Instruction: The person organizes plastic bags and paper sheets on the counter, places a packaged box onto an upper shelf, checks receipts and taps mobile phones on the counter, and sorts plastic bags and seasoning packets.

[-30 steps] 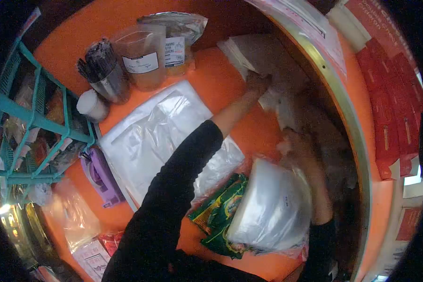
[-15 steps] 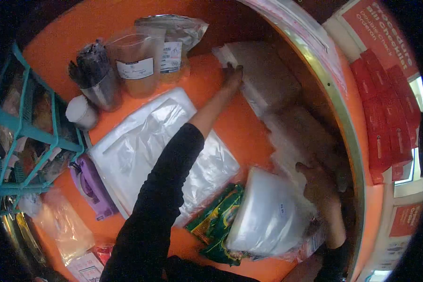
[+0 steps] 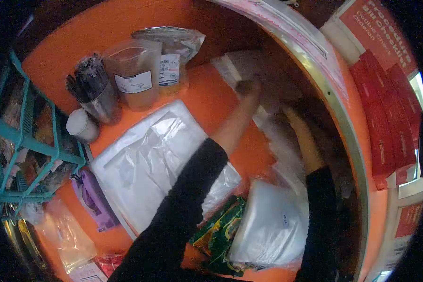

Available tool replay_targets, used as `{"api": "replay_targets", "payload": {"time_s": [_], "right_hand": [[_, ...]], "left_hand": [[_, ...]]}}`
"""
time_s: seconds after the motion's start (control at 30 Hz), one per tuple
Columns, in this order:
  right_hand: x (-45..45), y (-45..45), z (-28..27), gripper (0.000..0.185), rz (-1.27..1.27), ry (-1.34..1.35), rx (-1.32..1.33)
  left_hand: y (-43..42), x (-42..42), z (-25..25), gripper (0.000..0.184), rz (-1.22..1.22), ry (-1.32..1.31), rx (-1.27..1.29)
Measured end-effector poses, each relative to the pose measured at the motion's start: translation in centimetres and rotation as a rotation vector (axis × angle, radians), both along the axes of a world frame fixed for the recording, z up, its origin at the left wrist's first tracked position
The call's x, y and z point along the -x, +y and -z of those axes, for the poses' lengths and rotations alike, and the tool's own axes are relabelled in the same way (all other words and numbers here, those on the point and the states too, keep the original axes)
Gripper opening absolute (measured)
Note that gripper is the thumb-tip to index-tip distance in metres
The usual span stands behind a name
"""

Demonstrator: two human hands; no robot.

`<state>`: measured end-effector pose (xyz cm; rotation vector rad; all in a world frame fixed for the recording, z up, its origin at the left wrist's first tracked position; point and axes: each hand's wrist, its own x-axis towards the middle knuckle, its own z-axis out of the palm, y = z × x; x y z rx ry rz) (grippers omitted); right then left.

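My left hand (image 3: 250, 89) is on the stack of clear plastic bags (image 3: 232, 68) at the back right of the orange surface; its fingers are dark and blurred. Farther right, my right hand (image 3: 290, 113) reaches over the shaded bags (image 3: 279, 141), its fingers smeared by motion. Whether either hand grips a bag cannot be made out. A large flat pile of clear bags (image 3: 145, 160) lies left of my left forearm. Near my right sleeve rests another thick stack of clear bags (image 3: 268, 225), beside green packets (image 3: 221, 235).
Along the back stand a cup of black utensils (image 3: 96, 96), a white cup (image 3: 82, 126), a clear pouch (image 3: 135, 80) and a silvery pouch (image 3: 185, 42). Teal baskets (image 3: 33, 141) and a purple tool (image 3: 95, 199) are at left. Red packets (image 3: 385, 122) hang at right.
My right hand has moved up and left from beside the near bag stack, closer to my left hand. My left hand has shifted slightly right and down over the back bags.
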<state>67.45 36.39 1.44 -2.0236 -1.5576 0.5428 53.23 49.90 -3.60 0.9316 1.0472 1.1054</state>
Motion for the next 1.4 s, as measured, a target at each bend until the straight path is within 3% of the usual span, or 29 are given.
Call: {"api": "replay_targets", "payload": {"time_s": [0.07,0.13,0.2,0.33,0.43,0.5,0.63,0.73,0.83,0.87,0.93,0.97,1.03,1.07,1.13,1.33,1.4], "right_hand": [[-1.1,0.7,0.6,0.058,0.045,0.042,-0.026],[-1.9,1.3,0.8,0.058,0.076,0.054,-0.044],[-2.6,1.9,0.8,0.058,0.096,0.06,-0.065],[-2.5,2.6,1.2,0.057,0.101,0.047,-0.075],[-2.1,3.1,1.7,0.056,0.094,0.032,-0.074],[-2.0,3.2,1.8,0.056,0.097,0.025,-0.073],[-2.6,3.1,1.5,0.055,0.108,0.016,-0.074],[-2.7,2.8,1.3,0.054,0.117,-0.001,-0.072],[-2.1,2.3,1.6,0.053,0.103,-0.027,-0.07],[-1.7,2.3,1.9,0.053,0.094,-0.037,-0.071],[-0.7,2.1,2.2,0.053,0.074,-0.065,-0.069],[-0.2,2.0,2.5,0.053,0.066,-0.083,-0.068],[0.5,1.9,2.5,0.052,0.063,-0.105,-0.068],[0.6,1.9,2.4,0.052,0.065,-0.112,-0.069],[0.4,1.9,2.4,0.051,0.075,-0.116,-0.073],[-1.2,0.1,1.8,0.05,0.124,-0.105,-0.058],[-1.7,-0.7,1.7,0.05,0.139,-0.096,-0.048]], "left_hand": [[-6.0,-0.1,-4.6,0.091,-0.041,0.189,0.043],[-7.5,-2.3,-3.6,0.095,-0.046,0.298,-0.054],[-7.4,-3.1,-2.0,0.105,-0.233,-0.25,-0.144],[-8.5,0.7,-2.2,0.098,-0.168,-0.273,-0.088],[-7.7,2.2,-2.0,0.092,-0.088,-0.489,-0.015],[-7.2,2.3,-2.8,0.042,-0.187,-0.626,0.153],[-7.7,1.2,-2.8,0.041,-0.163,-0.769,0.199],[-7.5,1.6,-3.7,0.041,-0.189,-0.739,0.19],[-7.2,1.1,-3.9,0.045,-0.2,-0.311,0.175],[-6.3,0.7,-2.1,0.068,-0.086,-0.475,0.088],[-5.5,0.2,-0.4,0.093,0.031,-0.637,0.005],[-5.0,0.1,0.1,0.095,0.077,-0.592,-0.034],[-5.4,0.6,-0.8,0.098,0.135,-0.539,-0.076],[-5.9,0.7,-1.7,0.072,0.03,-0.53,0.051],[-6.3,1.4,-2.9,0.052,-0.073,-0.512,0.17],[-5.4,3.8,-3.2,0.05,0.03,-0.572,0.22],[-5.1,4.9,-2.4,0.088,0.182,-0.625,0.167]]}}
